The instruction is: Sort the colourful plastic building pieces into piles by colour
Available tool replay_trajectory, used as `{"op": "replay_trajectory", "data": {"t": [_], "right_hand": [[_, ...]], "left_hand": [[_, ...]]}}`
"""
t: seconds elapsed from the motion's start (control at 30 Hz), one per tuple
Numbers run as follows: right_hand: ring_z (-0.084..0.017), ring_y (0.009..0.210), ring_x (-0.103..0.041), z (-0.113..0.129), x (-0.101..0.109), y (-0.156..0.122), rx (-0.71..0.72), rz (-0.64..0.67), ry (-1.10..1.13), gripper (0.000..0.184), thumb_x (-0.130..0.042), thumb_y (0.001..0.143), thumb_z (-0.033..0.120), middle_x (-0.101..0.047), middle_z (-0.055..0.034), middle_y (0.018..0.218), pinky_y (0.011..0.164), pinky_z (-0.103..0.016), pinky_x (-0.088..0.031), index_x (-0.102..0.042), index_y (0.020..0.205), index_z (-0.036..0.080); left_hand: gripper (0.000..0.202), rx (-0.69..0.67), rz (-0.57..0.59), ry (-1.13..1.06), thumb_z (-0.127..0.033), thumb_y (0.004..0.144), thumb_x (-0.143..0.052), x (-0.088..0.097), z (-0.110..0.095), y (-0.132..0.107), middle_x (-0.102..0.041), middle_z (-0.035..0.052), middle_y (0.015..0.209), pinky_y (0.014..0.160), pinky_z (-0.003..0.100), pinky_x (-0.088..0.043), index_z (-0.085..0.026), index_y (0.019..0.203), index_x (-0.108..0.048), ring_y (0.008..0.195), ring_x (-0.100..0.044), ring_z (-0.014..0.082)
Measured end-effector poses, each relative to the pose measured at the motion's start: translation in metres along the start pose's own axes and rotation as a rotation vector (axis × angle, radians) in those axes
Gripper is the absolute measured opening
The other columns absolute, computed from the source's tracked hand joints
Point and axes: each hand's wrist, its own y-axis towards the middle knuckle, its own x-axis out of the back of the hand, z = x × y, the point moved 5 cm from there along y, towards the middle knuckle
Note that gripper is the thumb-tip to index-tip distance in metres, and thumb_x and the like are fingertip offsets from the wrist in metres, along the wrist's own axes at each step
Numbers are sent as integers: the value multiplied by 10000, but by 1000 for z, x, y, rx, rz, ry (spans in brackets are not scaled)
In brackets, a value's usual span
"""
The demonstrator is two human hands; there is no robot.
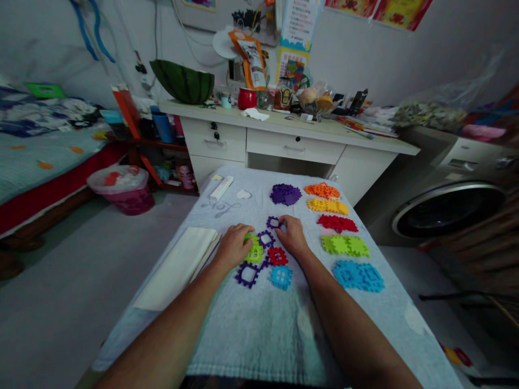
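My left hand (235, 244) has its fingers curled at the edge of a lime-green toothed building tile (254, 251), gripping it. The fingers of my right hand (292, 235) pinch the right side of a purple square toothed frame (272, 217) a little farther from me. Between the hands lies another purple frame (266, 232). A red windowed tile (278, 256), a blue windowed tile (281, 277) and a purple open frame (247, 282) lie closer to me on the cloth. Part of another purple piece is hidden beneath the green tile.
Sorted tiles lie beyond and to the right: a purple pile (285, 194), orange (322, 190), yellow (327, 206), red (337, 223), green (345, 246) and blue (359, 276). Folded white cloth (178, 265) lies left. A desk (294, 146) stands behind the cloth-covered table (251, 335).
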Motion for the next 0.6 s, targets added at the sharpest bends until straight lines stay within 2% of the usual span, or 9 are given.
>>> {"op": "replay_trajectory", "data": {"t": [0.1,0.4,0.6], "right_hand": [[-232,982,-540,0,1,0,-18,12,0,204,-642,754,223,-655,-51,998,901,-361,-382,-605,954,205],[-254,997,-527,-5,0,1,-15,30,-100,341,-712,732,371,-650,-69,1027,881,-378,-356,-614,1013,203],[-260,1002,-529,-9,2,-1,32,88,-112,366,-666,734,292,-645,-80,1074,879,-383,-355,-611,1086,206]], "left_hand": [[273,13,-8,3,-149,784,-516,1,0,0,-673,76,1043,924,390,-445,-186,1018,-650,1004,-578,244],[186,29,-70,-20,-158,798,-524,1,4,4,-666,40,943,880,366,-453,-214,932,-640,943,-590,219],[186,141,-198,-192,-183,814,-501,3,11,8,-650,31,915,801,310,-501,-208,939,-636,843,-635,170]]}}
